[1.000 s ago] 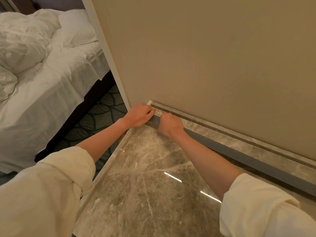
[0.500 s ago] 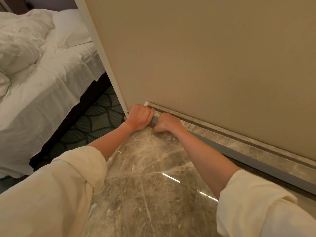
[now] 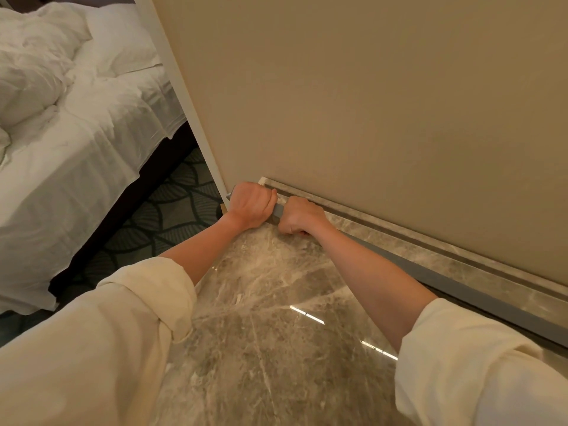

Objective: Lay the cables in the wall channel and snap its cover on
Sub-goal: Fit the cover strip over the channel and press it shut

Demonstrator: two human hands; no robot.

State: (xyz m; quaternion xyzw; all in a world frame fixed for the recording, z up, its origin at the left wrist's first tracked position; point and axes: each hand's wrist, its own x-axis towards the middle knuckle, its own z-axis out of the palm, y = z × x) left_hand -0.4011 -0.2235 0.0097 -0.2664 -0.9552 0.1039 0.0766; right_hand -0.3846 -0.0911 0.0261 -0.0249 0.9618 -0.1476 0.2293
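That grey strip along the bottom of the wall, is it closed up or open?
Closed along the visible run: the grey strip shows one smooth face, no cables. Under the hands, cannot tell.

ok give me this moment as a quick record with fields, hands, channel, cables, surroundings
left hand: closed into a fist over the corner end of the grey channel
right hand: closed into a fist on the channel right beside the left, a short grey stretch showing between them
grey channel: runs along the foot of the marble skirting, where it meets the marble floor
cables: none visible
wall: plain beige
bed: white bedding, on the left past the wall corner
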